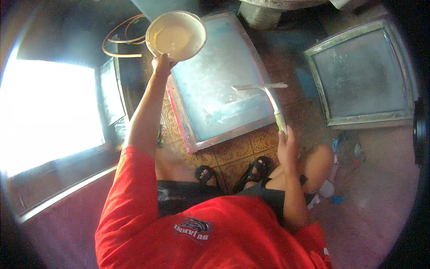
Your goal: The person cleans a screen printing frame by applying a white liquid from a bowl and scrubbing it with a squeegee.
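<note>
My left hand (163,65) is stretched far forward, its fingers closed on the near rim of a round cream-coloured bowl (194,36). Pale liquid lies in the bottom of the bowl. In my right hand (288,145) is the greenish-white handle of a T-shaped squeegee (271,97), held up with its flat blade crosswise at the top. Below and between both hands, a large framed mesh screen (219,67) leans at a slant, its surface bluish-white and its left edge reddish. The squeegee overlaps the screen's right side in view; I cannot tell whether they touch.
A second framed screen (363,74) stands at the right. An orange hose (121,55) curls at the upper left, beside a bright window-like panel (49,107). Brown patterned tiles (233,154) lie around my sandalled feet. Small scraps (337,199) litter the floor at the right.
</note>
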Demonstrator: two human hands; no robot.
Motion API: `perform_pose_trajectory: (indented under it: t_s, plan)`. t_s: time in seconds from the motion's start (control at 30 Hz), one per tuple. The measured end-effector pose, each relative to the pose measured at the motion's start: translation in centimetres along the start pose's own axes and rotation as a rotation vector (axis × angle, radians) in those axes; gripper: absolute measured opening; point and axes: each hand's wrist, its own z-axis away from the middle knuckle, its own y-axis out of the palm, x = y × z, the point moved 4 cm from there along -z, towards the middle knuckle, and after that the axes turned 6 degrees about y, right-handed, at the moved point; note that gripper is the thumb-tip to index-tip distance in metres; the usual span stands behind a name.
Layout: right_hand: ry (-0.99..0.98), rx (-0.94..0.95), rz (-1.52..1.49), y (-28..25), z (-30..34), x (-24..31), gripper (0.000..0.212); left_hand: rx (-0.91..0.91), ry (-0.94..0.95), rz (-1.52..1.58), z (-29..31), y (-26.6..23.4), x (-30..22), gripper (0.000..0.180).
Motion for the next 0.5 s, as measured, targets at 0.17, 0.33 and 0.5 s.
perform_pose_trajectory:
  t_s: [0.17,0.33,0.5]
  plan:
    - [0.048,-0.128,0.145,-1.2,1.7,-4.3,0.037,-0.096,-0.2,0.083,-1.3,9.9,-0.3,0.033]
    - [0.096,-0.098,0.135,0.1,3.7,-5.3,0.038,-0.298,-0.138,0.037,-6.4,10.8,2.4,0.027]
    - [0.21,-0.087,0.037,-0.2,5.1,-5.8,0.039,-0.27,-0.065,-0.352,-9.4,11.7,1.5,0.033]
